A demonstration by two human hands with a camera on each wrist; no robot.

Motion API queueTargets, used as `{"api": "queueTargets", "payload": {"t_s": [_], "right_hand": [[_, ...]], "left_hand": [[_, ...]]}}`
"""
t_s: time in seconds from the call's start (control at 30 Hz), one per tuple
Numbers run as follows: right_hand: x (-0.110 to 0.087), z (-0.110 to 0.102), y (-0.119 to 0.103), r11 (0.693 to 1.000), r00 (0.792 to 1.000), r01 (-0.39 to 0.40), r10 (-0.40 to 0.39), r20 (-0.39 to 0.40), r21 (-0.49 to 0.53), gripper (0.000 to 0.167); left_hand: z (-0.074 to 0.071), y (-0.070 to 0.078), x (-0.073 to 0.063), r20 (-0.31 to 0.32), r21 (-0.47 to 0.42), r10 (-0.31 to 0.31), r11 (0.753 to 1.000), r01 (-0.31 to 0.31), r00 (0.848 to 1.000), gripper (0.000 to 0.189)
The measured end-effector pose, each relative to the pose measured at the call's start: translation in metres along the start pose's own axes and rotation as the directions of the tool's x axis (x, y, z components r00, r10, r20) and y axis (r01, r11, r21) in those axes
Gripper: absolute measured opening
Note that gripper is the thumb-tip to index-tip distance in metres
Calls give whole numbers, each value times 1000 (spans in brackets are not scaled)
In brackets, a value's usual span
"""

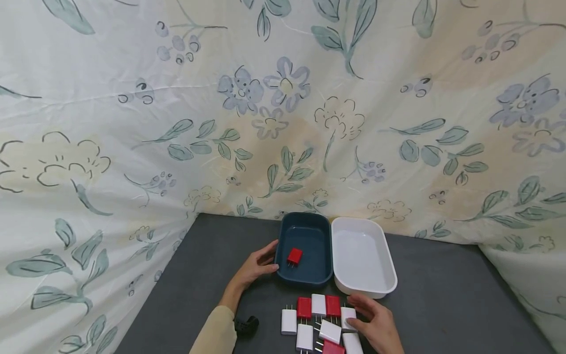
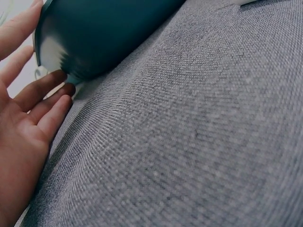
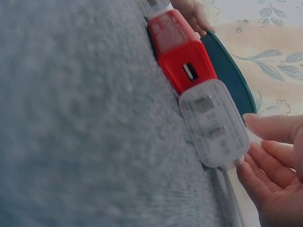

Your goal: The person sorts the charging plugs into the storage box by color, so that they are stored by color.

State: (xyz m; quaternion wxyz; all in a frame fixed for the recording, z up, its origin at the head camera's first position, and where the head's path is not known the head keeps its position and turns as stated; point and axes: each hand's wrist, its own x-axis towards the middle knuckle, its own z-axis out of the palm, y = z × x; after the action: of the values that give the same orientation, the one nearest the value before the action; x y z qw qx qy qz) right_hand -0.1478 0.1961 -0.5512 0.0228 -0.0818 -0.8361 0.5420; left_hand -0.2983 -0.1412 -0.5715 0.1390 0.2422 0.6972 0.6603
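Observation:
My left hand rests against the left side of a dark blue bin, fingers loosely extended along its outer wall. One red USB wall charger lies inside that bin. With thumb and fingertips my right hand pinches the edge of a white USB wall charger at the right end of a row. In the right wrist view this white charger shows its two prongs, and a red charger sits directly beside it. My left hand's fingers meet the bin in the left wrist view.
A white bin stands right of the blue one, nothing visible inside. Several more chargers lie in front of the bins, including white ones and red ones. Floral cloth hangs behind the dark tabletop. A black object is by my left sleeve.

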Motion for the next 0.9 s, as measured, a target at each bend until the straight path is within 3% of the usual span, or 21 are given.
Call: {"api": "queueTargets", "payload": {"t_s": [0.17,0.4,0.67,0.9], "right_hand": [[0,-2,0,999,999,-13,14,38,-34,65],[1,-6,4,999,996,-29,32,77,-45,69],[-1,-10,7,997,996,-24,29,83,-67,76],[0,-13,12,994,995,-21,31,97,-105,72]], "left_hand": [[-1,5,-1,22,-1,-23,1000,23,999,72],[3,29,-6,42,9,-28,1000,28,999,70],[4,30,-9,40,2,-30,1000,30,999,70],[4,31,-8,48,-7,-19,1000,19,999,69]]}}
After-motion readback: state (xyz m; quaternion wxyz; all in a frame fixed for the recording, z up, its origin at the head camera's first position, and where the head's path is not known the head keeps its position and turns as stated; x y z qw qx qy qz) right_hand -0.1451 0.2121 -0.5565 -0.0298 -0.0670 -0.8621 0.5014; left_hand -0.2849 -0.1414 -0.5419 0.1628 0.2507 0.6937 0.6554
